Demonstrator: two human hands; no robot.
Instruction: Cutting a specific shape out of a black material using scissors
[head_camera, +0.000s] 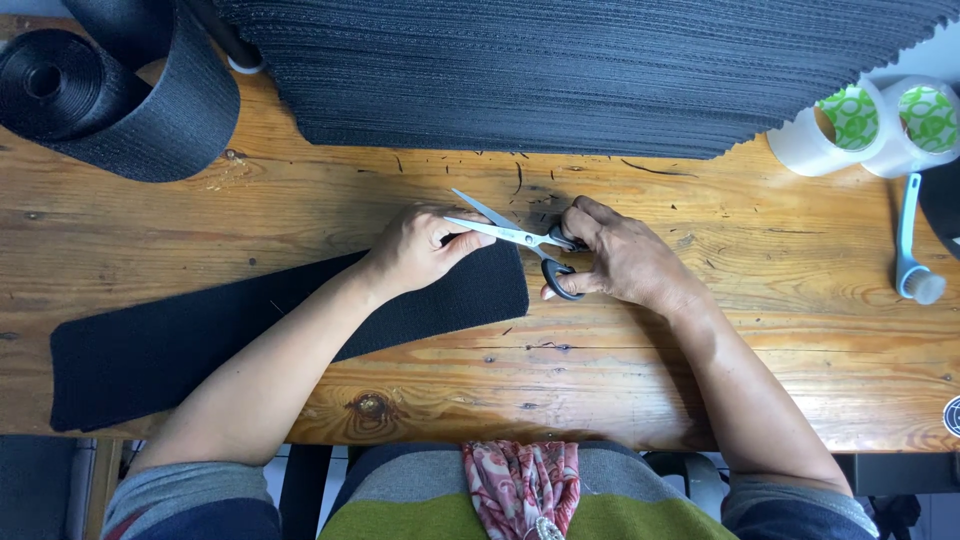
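Right grip (615, 255) clenched through the handles of the scissors (520, 238), blades parted over the right end of the black fabric strip (270, 340). Left grip (420, 248) pinching that end, fingertips touching the blades. Strip lying leftward across the table (780, 330). Likely risks: nicked fingertip, crooked cut from loose fabric.

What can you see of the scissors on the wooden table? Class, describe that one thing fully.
The scissors have bright metal blades and black loop handles. The blades are open, pointing left and slightly up, over the end of a black fabric strip. The right hand has its fingers through the handles. The left hand pinches the fabric at the lower blade.
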